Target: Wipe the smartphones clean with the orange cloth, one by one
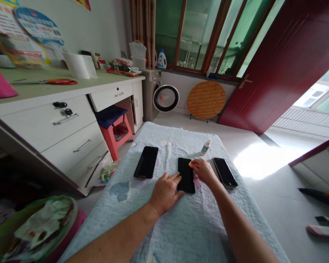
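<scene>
A black smartphone point(184, 179) lies face up on the light blue quilted cloth, between my hands. My left hand point(164, 191) holds its lower left side, fingertips at the left edge and thumb by the bottom corner. Pinched in my right hand point(204, 171) is a small orange pad point(192, 164), touching the upper right of the screen; its exact kind is unclear. A pink patch or cloth point(196, 180) shows beside the phone, partly under my right hand. To the left lies another black phone point(146, 162). A third phone point(224, 172) rests on the right, apparently on a case or another flat thing.
A small spray bottle point(205, 147) stands on the quilted cloth point(178, 226) beyond my right hand. Left of the covered surface are a desk with drawers point(71, 124), a red stool point(113, 135) and a waste bin point(74, 215). A washing machine point(151, 95) with its door open stands behind.
</scene>
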`<move>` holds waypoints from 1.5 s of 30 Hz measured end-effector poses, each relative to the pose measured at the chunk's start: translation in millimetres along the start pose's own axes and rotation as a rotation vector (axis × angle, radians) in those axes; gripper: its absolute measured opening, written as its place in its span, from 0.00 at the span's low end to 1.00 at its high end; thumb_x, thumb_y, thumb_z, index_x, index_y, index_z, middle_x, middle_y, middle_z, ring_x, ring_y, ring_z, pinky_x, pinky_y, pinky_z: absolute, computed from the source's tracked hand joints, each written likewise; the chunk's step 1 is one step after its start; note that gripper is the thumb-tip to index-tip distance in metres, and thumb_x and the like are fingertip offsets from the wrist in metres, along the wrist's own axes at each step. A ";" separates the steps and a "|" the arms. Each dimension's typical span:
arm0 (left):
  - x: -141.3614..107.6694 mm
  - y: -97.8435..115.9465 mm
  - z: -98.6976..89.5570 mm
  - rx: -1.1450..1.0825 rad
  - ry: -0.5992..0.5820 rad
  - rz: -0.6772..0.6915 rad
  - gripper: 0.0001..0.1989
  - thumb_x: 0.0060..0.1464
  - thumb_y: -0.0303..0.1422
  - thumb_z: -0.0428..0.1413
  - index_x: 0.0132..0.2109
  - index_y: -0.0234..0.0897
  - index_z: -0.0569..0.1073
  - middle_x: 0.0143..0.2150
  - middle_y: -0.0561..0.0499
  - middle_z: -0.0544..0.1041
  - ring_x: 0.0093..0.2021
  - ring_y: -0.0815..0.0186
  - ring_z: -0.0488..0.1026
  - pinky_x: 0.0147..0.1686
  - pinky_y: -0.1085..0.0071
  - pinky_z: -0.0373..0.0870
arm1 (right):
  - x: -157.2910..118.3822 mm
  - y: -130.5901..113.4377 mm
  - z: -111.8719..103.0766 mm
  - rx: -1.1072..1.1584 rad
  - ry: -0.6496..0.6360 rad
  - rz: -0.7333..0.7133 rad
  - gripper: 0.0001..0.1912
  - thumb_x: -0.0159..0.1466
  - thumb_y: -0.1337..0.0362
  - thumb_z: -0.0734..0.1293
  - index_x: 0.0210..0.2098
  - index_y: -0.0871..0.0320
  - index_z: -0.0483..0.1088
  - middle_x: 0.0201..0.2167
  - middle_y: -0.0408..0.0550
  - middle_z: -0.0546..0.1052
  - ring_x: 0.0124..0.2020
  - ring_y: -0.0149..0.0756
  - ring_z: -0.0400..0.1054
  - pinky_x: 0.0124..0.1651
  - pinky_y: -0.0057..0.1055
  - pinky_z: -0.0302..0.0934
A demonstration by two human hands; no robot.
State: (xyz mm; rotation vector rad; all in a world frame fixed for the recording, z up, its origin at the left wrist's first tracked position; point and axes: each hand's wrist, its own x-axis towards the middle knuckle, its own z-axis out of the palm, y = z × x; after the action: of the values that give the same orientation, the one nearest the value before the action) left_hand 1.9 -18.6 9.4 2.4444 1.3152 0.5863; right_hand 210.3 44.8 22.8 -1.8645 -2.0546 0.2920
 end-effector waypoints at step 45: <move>0.8 -1.8 0.3 -0.016 -0.021 0.016 0.24 0.54 0.39 0.60 0.57 0.38 0.70 0.61 0.48 0.69 0.52 0.54 0.68 0.54 0.60 0.64 | 18.9 -0.1 10.2 0.065 0.082 0.092 0.11 0.59 0.67 0.61 0.35 0.59 0.76 0.31 0.48 0.79 0.35 0.36 0.71 0.39 0.28 0.58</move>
State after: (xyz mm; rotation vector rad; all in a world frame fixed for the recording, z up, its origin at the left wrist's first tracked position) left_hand 1.2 -16.9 8.4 2.4434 1.2799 0.5719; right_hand 204.9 64.3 15.7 -1.9024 -1.8868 0.2968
